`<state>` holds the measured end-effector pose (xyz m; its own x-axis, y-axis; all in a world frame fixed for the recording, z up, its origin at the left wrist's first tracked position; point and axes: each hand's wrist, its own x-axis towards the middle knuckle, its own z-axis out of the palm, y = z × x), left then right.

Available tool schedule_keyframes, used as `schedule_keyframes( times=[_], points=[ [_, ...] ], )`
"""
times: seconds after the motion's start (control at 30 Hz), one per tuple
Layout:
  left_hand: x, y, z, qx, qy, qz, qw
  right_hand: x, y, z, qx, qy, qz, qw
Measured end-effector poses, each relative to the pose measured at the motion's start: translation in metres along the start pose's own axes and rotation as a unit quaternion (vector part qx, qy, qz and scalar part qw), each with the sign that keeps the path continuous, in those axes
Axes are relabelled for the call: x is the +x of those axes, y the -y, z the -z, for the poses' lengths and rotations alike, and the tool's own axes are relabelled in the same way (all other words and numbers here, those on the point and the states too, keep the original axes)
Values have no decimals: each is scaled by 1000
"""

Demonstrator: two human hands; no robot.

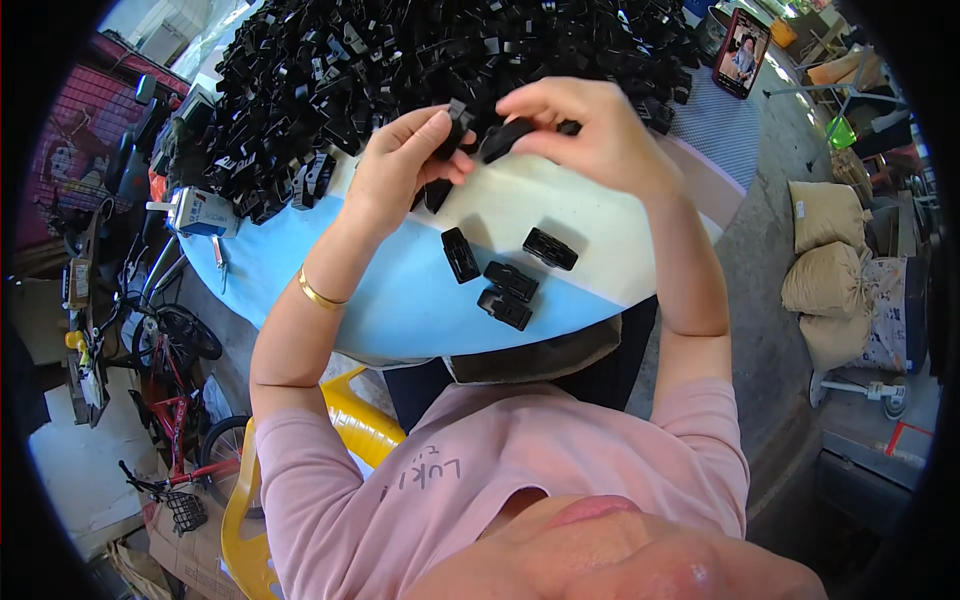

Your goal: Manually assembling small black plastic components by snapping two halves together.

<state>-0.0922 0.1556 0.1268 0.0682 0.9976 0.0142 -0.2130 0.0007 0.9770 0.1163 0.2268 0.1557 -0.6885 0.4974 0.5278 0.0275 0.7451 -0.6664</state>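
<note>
My left hand (388, 172) pinches a small black plastic piece (455, 125) between thumb and fingers, over the front edge of the heap. Close beside it, my right hand (600, 135) grips another black plastic piece (505, 140), tilted toward the left one. Whether the two pieces touch, I cannot tell. Their exact kind is unclear, as the fingers cover parts of them. Nearer to me, several blocky black pieces lie loose on the cloth, among them one piece (460, 255) at the left and one (550, 249) at the right.
A large heap of black plastic parts (400, 70) covers the far side of the table (400, 290). At its left edge are a white-and-blue box (205, 213) and a small metal tool (219, 262). A phone (742, 55) stands at the far right. Stuffed sacks (828, 215) are beyond.
</note>
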Motion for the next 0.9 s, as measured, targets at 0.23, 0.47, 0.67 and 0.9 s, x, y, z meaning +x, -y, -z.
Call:
schedule_keyframes(
  times=[0.23, 0.47, 0.67, 0.9],
  points=[
    [-10, -6, -9, -41, 31, 66, 996, 1, 7, -19, -44, -12, 52, 998],
    [-13, -5, -14, 88, 6, 24, 996, -1, 13, -22, -28, -9, -46, 998],
    [-17, -8, -18, 81, -19, 30, 996, -2, 5, -20, 6, 7, -41, 999],
    [-15, -1, -14, 3, -63, 28, 998, 0, 7, -39, 26, -31, 14, 999]
  ],
)
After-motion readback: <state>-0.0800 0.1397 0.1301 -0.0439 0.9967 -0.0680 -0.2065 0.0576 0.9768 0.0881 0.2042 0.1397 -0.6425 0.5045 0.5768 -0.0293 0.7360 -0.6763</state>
